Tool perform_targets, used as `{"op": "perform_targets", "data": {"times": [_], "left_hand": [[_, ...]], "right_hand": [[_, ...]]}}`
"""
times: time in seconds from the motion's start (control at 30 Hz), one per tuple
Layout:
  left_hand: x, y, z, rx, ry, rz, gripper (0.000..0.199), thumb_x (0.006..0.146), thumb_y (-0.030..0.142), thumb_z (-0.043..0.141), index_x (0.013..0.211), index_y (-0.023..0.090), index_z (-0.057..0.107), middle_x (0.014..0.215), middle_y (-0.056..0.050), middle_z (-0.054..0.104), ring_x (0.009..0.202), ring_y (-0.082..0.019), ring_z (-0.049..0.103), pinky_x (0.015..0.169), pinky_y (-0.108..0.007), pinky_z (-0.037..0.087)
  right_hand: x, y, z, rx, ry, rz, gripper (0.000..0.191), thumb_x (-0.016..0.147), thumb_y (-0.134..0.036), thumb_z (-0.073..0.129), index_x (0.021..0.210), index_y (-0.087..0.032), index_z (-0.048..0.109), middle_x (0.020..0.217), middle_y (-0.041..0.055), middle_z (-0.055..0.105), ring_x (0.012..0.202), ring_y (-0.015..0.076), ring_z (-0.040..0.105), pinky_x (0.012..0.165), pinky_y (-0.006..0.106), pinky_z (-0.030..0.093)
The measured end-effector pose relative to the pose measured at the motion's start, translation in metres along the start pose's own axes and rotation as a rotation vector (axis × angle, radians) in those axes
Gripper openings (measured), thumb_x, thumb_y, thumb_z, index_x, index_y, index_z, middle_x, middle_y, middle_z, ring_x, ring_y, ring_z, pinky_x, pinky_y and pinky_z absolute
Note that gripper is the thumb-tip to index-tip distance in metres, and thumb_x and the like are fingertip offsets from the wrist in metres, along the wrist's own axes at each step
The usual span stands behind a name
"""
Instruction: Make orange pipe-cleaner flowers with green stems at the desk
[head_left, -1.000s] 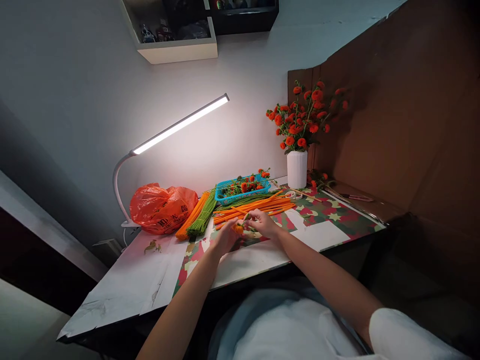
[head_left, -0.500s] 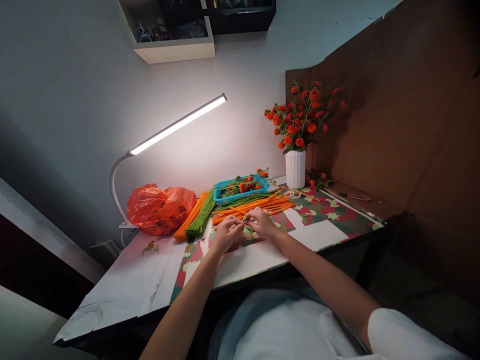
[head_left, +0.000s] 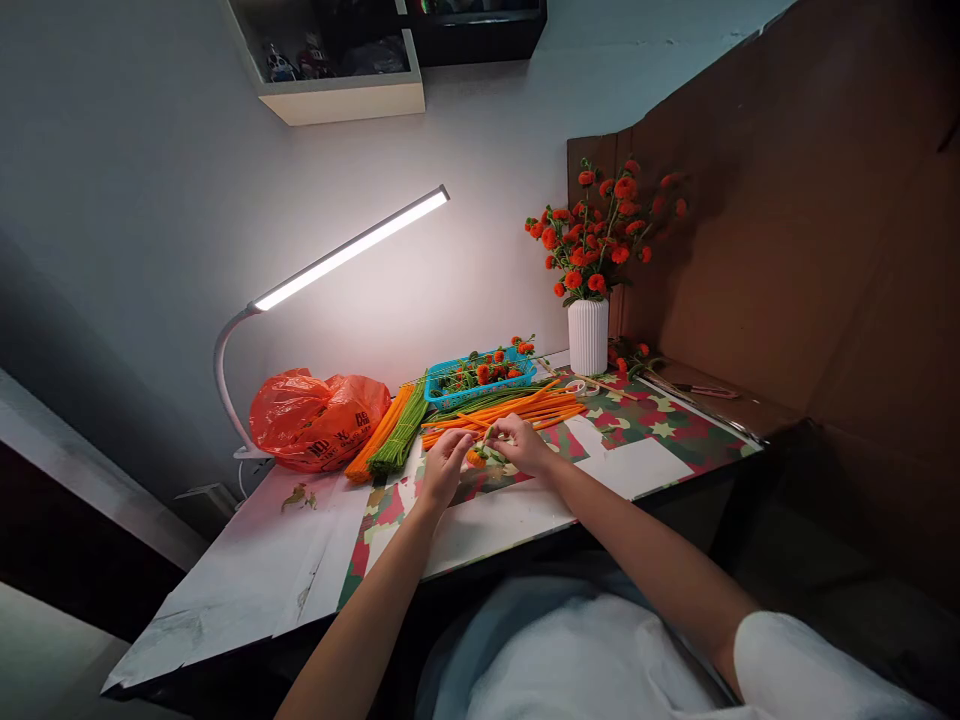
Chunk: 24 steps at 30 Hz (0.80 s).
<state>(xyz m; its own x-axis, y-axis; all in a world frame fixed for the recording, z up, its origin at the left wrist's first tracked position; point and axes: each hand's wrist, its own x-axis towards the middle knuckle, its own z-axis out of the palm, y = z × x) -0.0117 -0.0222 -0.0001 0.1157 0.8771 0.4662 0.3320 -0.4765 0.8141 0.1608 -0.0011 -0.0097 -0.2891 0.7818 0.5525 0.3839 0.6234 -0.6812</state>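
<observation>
My right hand [head_left: 521,446] is closed on the green stem of a small orange flower [head_left: 476,458], whose head hangs just left of the fingers, above the camouflage-patterned mat. To the left of the flower, my left hand [head_left: 445,465] has its fingers apart from the flower head, with thumb and fingertips close together; whether something thin is between them is too small to tell. Loose orange pipe cleaners [head_left: 540,408] lie right behind both hands. A blue basket [head_left: 450,402] behind them holds orange flowers with green stems.
Orange and green bundles [head_left: 401,428] lie beside a red plastic bag [head_left: 315,420] at the left. A lit lamp [head_left: 352,250] reaches over them. A white vase [head_left: 588,338] with orange flowers stands at the back right, near a cardboard panel [head_left: 750,260].
My left hand has drawn slightly left, away from my right hand. The orange flower head, hidden before, now shows between them. The view has shifted a little.
</observation>
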Motion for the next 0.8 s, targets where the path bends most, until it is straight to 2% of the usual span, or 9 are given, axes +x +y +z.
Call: {"op": "perform_targets", "data": {"times": [0.1,0.2,0.43,0.5,0.6,0.7,0.8], "left_hand": [[-0.003,0.005,0.0,0.203,0.061,0.24,0.019,0.078,0.037,0.061,0.075,0.019,0.068,0.085,-0.006,0.065,0.085,-0.02,0.061,0.079,-0.033,0.048],[-0.005,0.007,0.003,0.306,0.076,0.314,0.012,0.075,0.03,0.065,0.069,0.021,0.067,0.081,-0.005,0.065,0.08,-0.019,0.061,0.078,-0.034,0.048],[-0.002,-0.006,0.005,0.185,-0.079,0.17,0.017,0.075,0.031,0.063,0.065,0.018,0.068,0.084,-0.007,0.068,0.081,-0.02,0.063,0.078,-0.034,0.049],[-0.001,-0.007,0.004,0.119,-0.128,0.118,0.02,0.075,0.033,0.062,0.064,0.018,0.067,0.083,-0.007,0.067,0.081,-0.019,0.063,0.075,-0.033,0.049],[0.0,-0.007,0.003,0.041,-0.17,0.047,0.022,0.074,0.036,0.062,0.064,0.018,0.065,0.083,-0.006,0.067,0.079,-0.018,0.062,0.069,-0.029,0.049],[0.0,-0.005,0.003,0.047,-0.145,0.044,0.02,0.073,0.035,0.062,0.063,0.017,0.063,0.079,-0.005,0.066,0.077,-0.017,0.062,0.068,-0.028,0.049],[-0.002,-0.004,0.003,0.186,-0.068,0.149,0.016,0.073,0.029,0.061,0.061,0.018,0.062,0.075,-0.004,0.063,0.075,-0.017,0.061,0.073,-0.03,0.048]], "right_hand": [[0.0,0.0,0.001,-0.032,0.003,0.005,0.005,0.081,-0.02,0.063,0.077,-0.019,0.067,0.079,0.0022,0.063,0.085,0.018,0.054,0.075,0.029,0.036],[0.0,-0.002,0.002,-0.082,0.005,0.007,0.006,0.081,-0.02,0.064,0.075,-0.019,0.066,0.078,0.0021,0.063,0.084,0.0179,0.053,0.075,0.03,0.034],[-0.003,-0.007,0.001,-0.169,-0.048,-0.004,0.005,0.081,-0.019,0.066,0.076,-0.02,0.066,0.078,0.0014,0.067,0.089,0.0196,0.053,0.082,0.035,0.029],[-0.003,-0.007,-0.001,-0.149,-0.05,0.002,0.002,0.079,-0.018,0.067,0.079,-0.02,0.068,0.081,0.002,0.068,0.089,0.0197,0.054,0.082,0.035,0.03],[-0.003,-0.006,-0.004,-0.067,-0.057,0.027,0.01,0.08,-0.02,0.067,0.09,-0.021,0.07,0.088,0.0036,0.068,0.089,0.0189,0.056,0.08,0.033,0.034],[-0.003,-0.004,-0.005,-0.021,-0.086,0.064,0.013,0.081,-0.024,0.065,0.092,-0.021,0.071,0.089,0.0039,0.068,0.089,0.0192,0.056,0.077,0.03,0.037],[-0.003,-0.002,-0.005,-0.041,-0.116,0.074,0.011,0.08,-0.025,0.065,0.084,-0.02,0.073,0.082,0.0031,0.069,0.089,0.0204,0.056,0.076,0.03,0.037]]}}
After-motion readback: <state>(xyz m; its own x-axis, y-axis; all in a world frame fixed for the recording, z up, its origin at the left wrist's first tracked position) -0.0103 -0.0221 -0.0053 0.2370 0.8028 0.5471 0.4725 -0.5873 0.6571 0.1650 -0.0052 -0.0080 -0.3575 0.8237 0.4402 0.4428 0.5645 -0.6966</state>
